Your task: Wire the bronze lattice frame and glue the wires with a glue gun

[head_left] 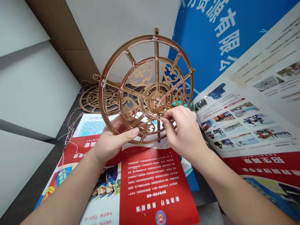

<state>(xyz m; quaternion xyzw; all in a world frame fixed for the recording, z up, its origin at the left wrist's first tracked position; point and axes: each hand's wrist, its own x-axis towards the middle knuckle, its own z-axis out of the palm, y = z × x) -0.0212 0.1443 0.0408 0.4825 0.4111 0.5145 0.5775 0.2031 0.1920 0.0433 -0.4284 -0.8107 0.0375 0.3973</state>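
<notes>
A round gold-coloured openwork frame (156, 59) with spokes, scroll ornaments and a central hub stands tilted up before me. Thin red and clear wires run along its rings and spokes. My left hand (112, 134) grips the lower left rim, thumb on the near face and fingers behind it. At the lower right, below the hub, my right hand (180, 125) has its thumb and index finger pinched together near the inner ring. Whatever lies between those fingertips is too small to make out, though thin wires show close by.
More gold openwork frames (90, 98) lie behind on the dark table, with loose thin wires (70, 128) trailing leftward. Red and white printed leaflets (157, 181) lie underneath. A printed sheet (246, 125) stands at right, before a blue panel (199, 47). White boxes (28, 84) stand left.
</notes>
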